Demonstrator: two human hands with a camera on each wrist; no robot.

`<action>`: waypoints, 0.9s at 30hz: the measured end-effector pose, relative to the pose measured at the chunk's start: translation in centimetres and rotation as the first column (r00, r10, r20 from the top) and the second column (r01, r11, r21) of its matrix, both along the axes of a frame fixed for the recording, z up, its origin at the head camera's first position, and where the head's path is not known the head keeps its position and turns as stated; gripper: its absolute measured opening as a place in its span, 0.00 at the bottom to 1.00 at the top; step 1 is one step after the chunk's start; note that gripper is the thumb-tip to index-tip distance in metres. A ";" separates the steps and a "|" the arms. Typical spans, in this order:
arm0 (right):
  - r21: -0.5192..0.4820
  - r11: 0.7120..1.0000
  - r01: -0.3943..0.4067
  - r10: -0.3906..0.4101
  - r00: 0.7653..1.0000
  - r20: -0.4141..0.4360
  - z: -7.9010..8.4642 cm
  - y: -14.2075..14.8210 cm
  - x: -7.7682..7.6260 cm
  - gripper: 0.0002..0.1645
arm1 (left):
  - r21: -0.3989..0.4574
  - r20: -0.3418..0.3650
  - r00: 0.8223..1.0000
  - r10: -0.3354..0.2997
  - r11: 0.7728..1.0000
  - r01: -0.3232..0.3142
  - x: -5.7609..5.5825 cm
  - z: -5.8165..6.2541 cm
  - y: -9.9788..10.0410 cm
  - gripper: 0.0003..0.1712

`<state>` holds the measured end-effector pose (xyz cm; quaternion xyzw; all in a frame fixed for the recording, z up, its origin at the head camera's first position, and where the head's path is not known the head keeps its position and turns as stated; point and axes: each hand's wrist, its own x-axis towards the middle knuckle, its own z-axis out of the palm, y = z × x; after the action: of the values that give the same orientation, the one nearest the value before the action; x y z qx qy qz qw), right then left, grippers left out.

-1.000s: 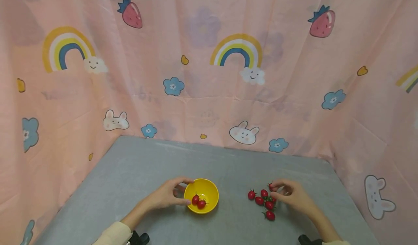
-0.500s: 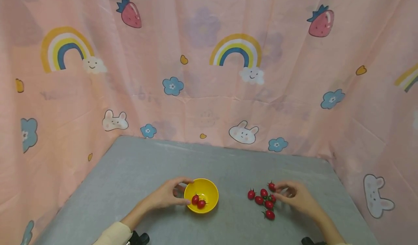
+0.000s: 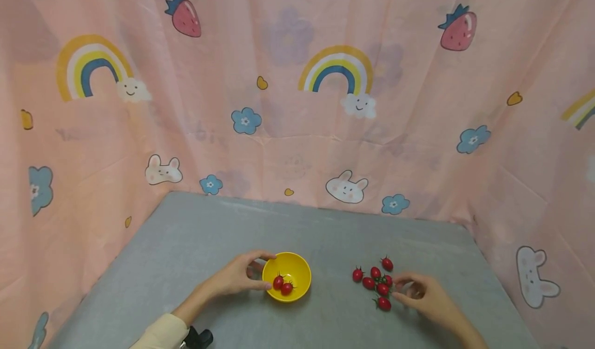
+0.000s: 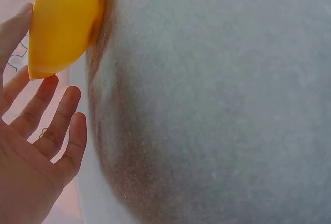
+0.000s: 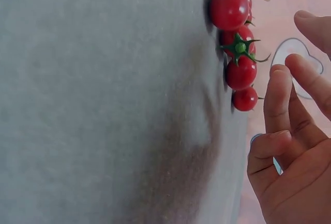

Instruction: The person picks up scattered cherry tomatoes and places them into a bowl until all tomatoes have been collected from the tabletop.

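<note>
The left hand [image 3: 234, 276] holds the yellow bowl [image 3: 299, 271] by its side, thumb and forefinger set apart on the rim; in the left wrist view the other three fingers are spread, just clear of the wall or close to it. Two tomatoes [image 3: 286, 288] lie inside the bowl, just past the thumb tip. The right hand [image 3: 427, 297] has loosely bent fingers, with a gap between thumb and forefinger and nothing in its hold. Just left of those fingertips sit the loose tomatoes [image 3: 368, 283], most bunched together on the grey table [image 3: 232, 225], one a little farther out than the forefinger and one nearer the body than the thumb; whether a fingertip touches the closest fruit I cannot tell. Well beyond both hands' fingers hangs a pink patterned curtain [image 3: 418, 70].
</note>
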<state>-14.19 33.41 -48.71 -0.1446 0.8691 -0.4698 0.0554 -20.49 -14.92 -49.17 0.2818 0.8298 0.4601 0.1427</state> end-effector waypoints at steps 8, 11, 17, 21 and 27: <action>0.018 0.999 0.034 -0.035 0.998 0.043 -0.3 -0.2 1.1 0.24 | -0.004 0.000 1.000 -0.002 1.000 0.002 0.1 0.2 0.1 0.34; 0.028 0.998 0.051 -0.053 0.997 0.052 -0.3 -0.5 1.6 0.28 | -0.003 0.002 1.000 -0.004 1.000 0.004 0.1 0.3 0.1 0.34; 0.093 0.987 0.131 -0.143 0.981 0.133 -0.2 -1.5 2.5 0.36 | -0.004 0.007 1.000 -0.004 1.000 0.004 0.1 0.3 0.1 0.34; 0.116 0.984 0.133 -0.152 0.974 0.167 -0.2 -2.0 2.9 0.38 | -0.002 0.003 1.000 -0.007 1.000 0.007 0.1 0.4 0.2 0.34; 0.117 0.988 0.104 -0.123 0.977 0.176 -0.6 -2.2 2.9 0.37 | -0.009 0.012 1.000 -0.003 1.000 0.004 0.1 0.3 0.2 0.33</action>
<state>-11.29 31.17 -49.35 -0.0479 0.8911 -0.4362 0.1154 -20.39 -14.71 -48.85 0.2799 0.8305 0.4577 0.1496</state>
